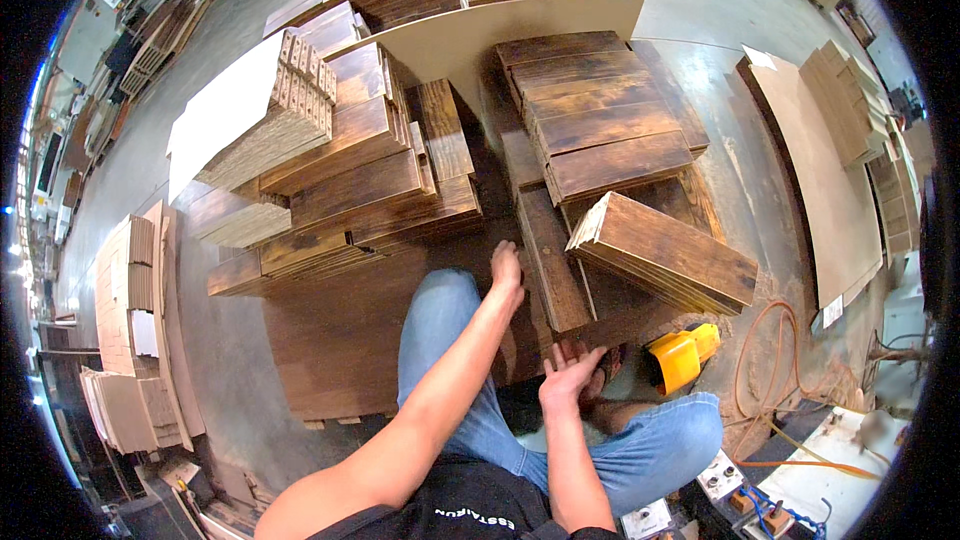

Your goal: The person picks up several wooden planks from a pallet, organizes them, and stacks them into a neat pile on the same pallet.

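Observation:
My left hand (507, 268) is beside the left edge of a long dark-brown wooden board (553, 275). Its fingers bend away from view, so whether they grip anything is unclear. At the board's near end is my right hand (570, 372), palm turned up and fingers spread, with nothing seen in it. To the board's right, a tilted stack of brown wood-grain panels (680, 250) lies at an angle. Beyond the board stands a taller stack of similar panels (600, 105).
Stepped stacks of brown panels (350, 180) stand on the left, partly topped by a white sheet (225, 110). A yellow foot-pedal-like housing (682, 358) sits on the floor near my right knee. Orange hose (742, 380) coils at the right. A large flat sheet (815, 180) lies farther right.

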`<state>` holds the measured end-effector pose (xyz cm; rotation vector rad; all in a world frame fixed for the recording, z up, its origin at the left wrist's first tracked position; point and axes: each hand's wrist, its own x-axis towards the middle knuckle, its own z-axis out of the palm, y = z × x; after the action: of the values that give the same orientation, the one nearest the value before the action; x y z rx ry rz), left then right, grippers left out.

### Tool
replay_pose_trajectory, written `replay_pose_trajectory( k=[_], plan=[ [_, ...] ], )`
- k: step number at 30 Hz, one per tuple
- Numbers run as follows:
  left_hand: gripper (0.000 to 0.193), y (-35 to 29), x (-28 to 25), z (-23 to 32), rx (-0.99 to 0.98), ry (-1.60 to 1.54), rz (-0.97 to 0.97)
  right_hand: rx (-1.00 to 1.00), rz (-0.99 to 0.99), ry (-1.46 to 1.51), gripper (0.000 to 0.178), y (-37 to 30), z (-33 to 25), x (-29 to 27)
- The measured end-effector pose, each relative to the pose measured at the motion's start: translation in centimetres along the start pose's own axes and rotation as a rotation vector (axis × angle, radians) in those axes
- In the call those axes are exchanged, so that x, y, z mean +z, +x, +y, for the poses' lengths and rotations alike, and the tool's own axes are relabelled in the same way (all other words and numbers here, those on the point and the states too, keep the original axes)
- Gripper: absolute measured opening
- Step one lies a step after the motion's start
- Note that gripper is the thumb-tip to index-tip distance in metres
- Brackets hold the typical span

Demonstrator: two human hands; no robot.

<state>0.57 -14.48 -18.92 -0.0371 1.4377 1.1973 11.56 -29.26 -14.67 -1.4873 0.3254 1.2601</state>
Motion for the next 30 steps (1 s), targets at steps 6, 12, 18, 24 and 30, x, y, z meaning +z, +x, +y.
replay_pose_trajectory(
  k=[6, 12, 18, 24, 30],
  plan=[
    [0.028, 12.9, -1.1, 1.4, 0.030, -0.444, -0.243, -0.056, -0.125, -0.401, 0.056, -0.4, 5.7, -0.4],
    [0.030, 9.7, 3.0, 0.8, 0.026, -0.499, -0.177, -0.127, -0.061, -0.419, 0.054, 0.9, 3.1, -1.8],
    [0.030, 10.5, 0.3, 1.0, 0.116, -0.429, -0.277, -0.118, -0.088, -0.411, 0.051, 0.0, 4.0, -1.3],
    [0.034, 9.6, 2.3, 2.5, 0.003, -0.664, -0.076, -0.160, -0.072, -0.411, 0.050, 0.5, 3.4, -1.8],
    [0.044, 13.8, 1.3, 3.4, -0.097, -0.696, 0.226, -0.163, -0.109, -0.400, 0.047, 0.2, 3.9, -1.2]
  ],
)
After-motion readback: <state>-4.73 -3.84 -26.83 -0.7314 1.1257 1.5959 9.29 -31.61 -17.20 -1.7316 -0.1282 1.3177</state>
